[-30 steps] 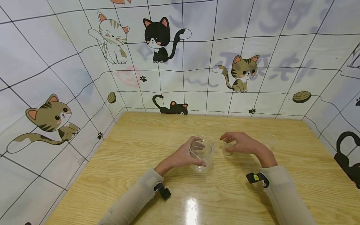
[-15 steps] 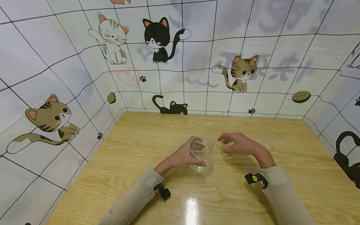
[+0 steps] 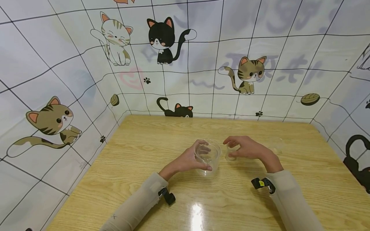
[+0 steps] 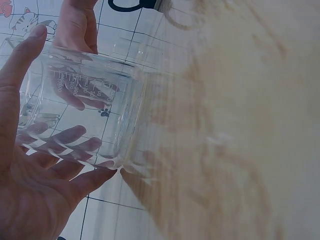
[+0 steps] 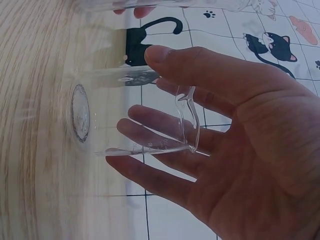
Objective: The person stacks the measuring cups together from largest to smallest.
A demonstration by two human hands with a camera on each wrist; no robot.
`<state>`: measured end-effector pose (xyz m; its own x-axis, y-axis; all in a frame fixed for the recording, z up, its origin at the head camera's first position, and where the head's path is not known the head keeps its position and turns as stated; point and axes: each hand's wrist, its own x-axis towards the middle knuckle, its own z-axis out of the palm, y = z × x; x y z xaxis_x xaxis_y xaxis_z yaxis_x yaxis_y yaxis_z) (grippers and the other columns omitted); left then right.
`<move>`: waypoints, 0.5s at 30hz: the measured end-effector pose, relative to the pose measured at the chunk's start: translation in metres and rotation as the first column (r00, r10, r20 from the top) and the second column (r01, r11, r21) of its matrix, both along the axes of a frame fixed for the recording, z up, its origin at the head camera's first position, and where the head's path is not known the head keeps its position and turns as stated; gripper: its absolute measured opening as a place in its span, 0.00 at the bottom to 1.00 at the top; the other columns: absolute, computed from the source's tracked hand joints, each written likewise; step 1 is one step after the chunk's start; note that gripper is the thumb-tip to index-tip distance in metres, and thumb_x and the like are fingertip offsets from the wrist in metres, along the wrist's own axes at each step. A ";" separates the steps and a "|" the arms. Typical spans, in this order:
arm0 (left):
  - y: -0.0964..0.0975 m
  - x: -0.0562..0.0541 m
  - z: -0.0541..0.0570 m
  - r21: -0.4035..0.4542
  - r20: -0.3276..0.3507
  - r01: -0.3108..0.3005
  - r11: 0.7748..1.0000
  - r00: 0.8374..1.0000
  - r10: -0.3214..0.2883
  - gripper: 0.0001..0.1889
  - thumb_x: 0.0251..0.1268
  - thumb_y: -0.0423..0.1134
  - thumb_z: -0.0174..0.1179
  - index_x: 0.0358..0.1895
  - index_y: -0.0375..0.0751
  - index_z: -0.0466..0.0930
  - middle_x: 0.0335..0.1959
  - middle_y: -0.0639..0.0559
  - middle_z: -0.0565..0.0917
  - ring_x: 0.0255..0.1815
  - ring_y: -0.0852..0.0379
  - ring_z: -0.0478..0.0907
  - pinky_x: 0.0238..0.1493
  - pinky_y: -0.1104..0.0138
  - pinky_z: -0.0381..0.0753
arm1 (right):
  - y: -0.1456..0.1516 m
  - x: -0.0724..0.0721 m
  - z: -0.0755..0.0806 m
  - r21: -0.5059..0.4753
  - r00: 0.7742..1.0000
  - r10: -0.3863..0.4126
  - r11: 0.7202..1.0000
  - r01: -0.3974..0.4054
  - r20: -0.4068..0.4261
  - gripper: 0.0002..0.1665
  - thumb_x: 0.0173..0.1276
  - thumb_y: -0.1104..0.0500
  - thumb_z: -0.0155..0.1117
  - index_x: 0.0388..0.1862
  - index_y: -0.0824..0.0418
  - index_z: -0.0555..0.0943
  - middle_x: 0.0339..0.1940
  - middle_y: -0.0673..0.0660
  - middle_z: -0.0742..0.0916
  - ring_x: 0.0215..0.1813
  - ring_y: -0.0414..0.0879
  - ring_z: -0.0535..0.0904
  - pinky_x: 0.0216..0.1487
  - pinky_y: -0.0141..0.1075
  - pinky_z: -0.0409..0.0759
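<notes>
A large clear beaker [image 3: 207, 173] stands on the table near its middle, and my left hand [image 3: 188, 159] holds it from the left side, thumb in front. White graduation marks show on this beaker's wall in the left wrist view. Just to its right is a smaller clear beaker [image 3: 230, 158]. My right hand [image 3: 245, 147] curves round this small one, with several fingers [image 5: 150, 127] seen through the glass in the right wrist view. Its round base [image 5: 81, 114] is right at the tabletop. Both beakers look see-through, with a narrow gap between them.
Behind my right wrist, a faint clear round vessel [image 3: 277, 145] stands on the wooden table [image 3: 162, 131]. A white cloth [image 3: 202, 57] with a grid and cartoon cats encloses the table's back and sides. Black straps with small devices sit on both sleeves.
My right hand has shifted slightly left with the small beaker, closer to the large one. My left hand and the large beaker stay in place.
</notes>
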<state>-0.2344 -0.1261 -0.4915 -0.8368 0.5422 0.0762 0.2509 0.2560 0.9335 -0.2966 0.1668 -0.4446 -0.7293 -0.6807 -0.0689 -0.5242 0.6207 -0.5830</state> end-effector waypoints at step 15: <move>-0.001 0.000 0.001 0.009 0.003 0.007 1.000 1.000 -0.007 0.51 0.53 0.46 0.81 0.76 0.49 0.56 0.71 0.43 0.75 0.73 0.46 0.74 0.64 0.63 0.80 | -0.004 0.007 0.012 -0.014 0.999 0.017 1.000 -0.017 -0.035 0.29 0.71 0.57 0.70 0.67 0.64 0.76 0.61 0.67 0.85 0.63 0.64 0.82 0.54 0.52 0.86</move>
